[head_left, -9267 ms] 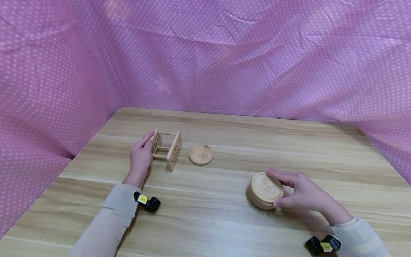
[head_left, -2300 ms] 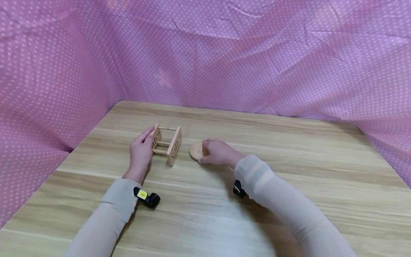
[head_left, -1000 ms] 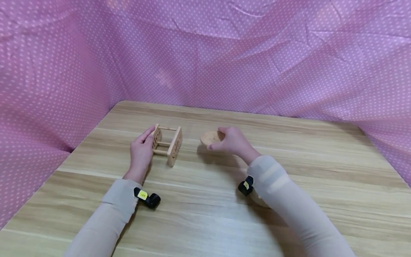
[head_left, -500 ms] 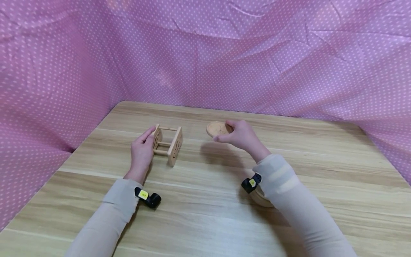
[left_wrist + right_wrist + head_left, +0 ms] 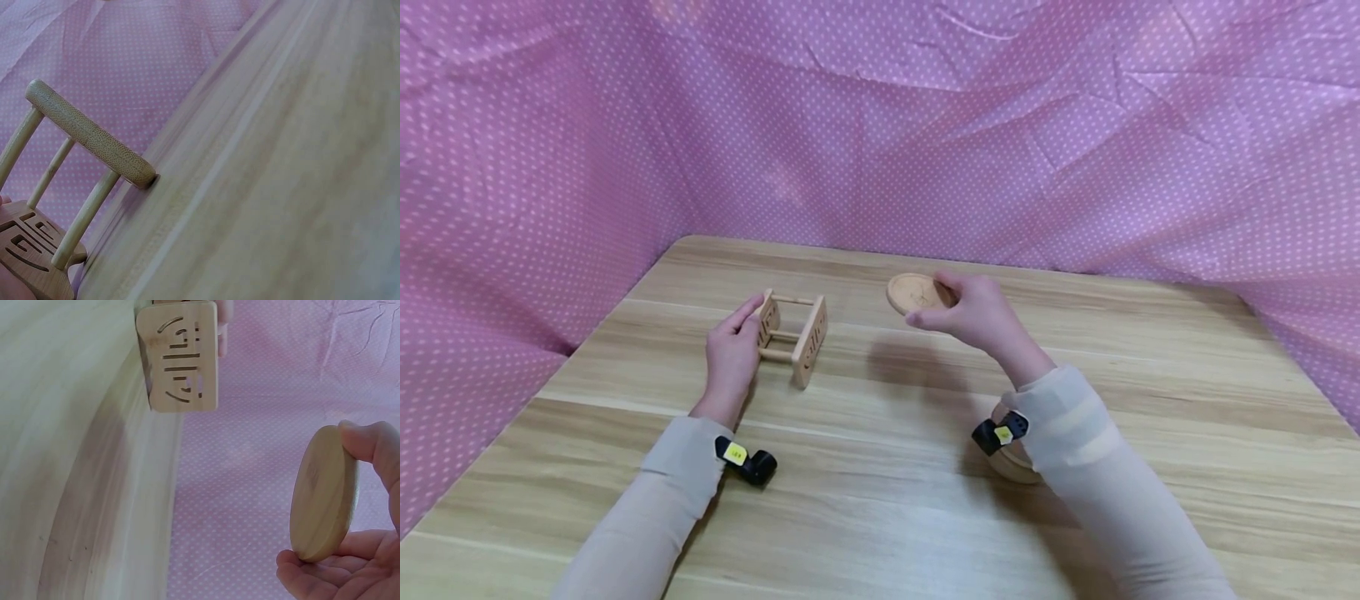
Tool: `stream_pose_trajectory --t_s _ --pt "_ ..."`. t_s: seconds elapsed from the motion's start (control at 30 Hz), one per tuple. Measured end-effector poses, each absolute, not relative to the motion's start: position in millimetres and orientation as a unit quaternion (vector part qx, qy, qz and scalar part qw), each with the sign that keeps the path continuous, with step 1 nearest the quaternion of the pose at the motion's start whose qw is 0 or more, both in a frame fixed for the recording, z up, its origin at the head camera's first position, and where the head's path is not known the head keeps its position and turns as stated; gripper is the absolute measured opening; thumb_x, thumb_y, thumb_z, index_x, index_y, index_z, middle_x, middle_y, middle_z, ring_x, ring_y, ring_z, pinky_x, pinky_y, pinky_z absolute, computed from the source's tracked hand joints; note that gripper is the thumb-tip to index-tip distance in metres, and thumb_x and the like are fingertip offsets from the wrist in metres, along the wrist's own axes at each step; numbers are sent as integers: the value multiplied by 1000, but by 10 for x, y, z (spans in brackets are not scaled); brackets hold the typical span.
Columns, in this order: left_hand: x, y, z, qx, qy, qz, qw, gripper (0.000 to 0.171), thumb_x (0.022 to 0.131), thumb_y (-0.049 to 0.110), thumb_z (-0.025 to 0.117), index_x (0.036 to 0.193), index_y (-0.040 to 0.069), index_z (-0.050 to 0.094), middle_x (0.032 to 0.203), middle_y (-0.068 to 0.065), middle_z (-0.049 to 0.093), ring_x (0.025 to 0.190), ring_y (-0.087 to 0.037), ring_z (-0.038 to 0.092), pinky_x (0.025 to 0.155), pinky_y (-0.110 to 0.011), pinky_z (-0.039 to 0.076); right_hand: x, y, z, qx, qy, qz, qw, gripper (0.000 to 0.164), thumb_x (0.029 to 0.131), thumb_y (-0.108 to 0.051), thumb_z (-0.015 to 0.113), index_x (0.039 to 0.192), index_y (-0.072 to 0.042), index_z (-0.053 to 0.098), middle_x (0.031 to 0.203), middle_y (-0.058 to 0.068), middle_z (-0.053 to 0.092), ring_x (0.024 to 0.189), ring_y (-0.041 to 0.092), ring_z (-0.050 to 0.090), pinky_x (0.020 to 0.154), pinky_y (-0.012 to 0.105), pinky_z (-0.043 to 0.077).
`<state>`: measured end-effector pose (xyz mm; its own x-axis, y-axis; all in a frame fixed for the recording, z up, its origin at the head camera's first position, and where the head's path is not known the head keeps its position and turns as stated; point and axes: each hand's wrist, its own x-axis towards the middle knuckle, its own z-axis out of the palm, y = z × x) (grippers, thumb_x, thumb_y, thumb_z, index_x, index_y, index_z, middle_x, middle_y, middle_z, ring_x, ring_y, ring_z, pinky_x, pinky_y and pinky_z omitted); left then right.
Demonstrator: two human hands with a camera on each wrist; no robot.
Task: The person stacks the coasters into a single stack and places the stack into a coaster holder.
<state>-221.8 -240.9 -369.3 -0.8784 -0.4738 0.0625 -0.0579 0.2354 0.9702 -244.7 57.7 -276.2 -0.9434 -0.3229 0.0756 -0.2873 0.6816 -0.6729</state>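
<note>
My left hand [image 5: 732, 358] holds the left side panel of a wooden coaster holder [image 5: 809, 342], which stands on the table. The holder has two carved end panels joined by rods, with no coaster between them; in the left wrist view its rods [image 5: 87, 215] show close up. In my right hand [image 5: 985, 317], a round wooden coaster [image 5: 917, 293] with an engraved line drawing is pinched by its edge between thumb and fingers, raised above the table to the right of the holder. The right wrist view shows this coaster [image 5: 322, 494] edge-on, its plain underside visible.
Partly hidden beneath my right wrist, a stack of round coasters [image 5: 1017, 468] sits on the wood-grain table [image 5: 865, 517]. Pink dotted cloth [image 5: 880, 150] hangs behind the table and at both sides. A small black camera is strapped to each wrist.
My right hand has left the coaster stack, taken the single coaster off the table beside the holder and lifted it, moving rightward and away from me. The left hand stays on the holder.
</note>
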Motion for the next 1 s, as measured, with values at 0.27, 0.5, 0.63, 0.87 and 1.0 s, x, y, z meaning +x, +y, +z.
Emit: stream_pose_trajectory --t_s 0.27,0.5,0.63,0.87,1.0 --pt "-2214 -2405 -3689 173 -764 -597 174 33 96 22 46 127 22 57 137 2 48 129 -11 40 108 -27 34 -2362 671 -2732 -187 916 -354 -4 67 71 -37 76 127 -6 55 110 12 62 90 20 52 76 30 46" --pt "-2198 -2404 -3690 173 -766 -596 170 32 97 23 45 127 25 57 138 4 47 129 -11 40 108 -28 34 -2265 764 -2730 -196 915 -354 -5 74 71 -35 77 132 -2 50 126 16 57 109 24 54 93 40 47" --pt "-2188 -2402 -3697 172 -766 -595 170 32 97 23 45 127 25 57 138 4 47 129 -11 40 108 -28 34 -2204 813 -2734 -196 914 -355 -7 73 71 -34 78 131 -2 51 127 16 57 113 26 53 96 41 46" --pt "-2184 -2402 -3703 168 -762 -600 177 32 97 23 45 127 23 58 138 4 48 129 -10 40 109 -28 34 -2110 931 -2749 -184 916 -357 -3 79 70 -36 78 134 -1 47 131 18 53 119 29 51 99 42 44" --pt "-2191 -2405 -3710 166 -760 -603 179 32 97 23 46 126 23 58 137 4 48 129 -8 40 109 -27 33 -2056 1007 -2762 -180 920 -347 -10 79 70 -37 78 134 -1 47 129 18 54 114 28 54 95 42 47"
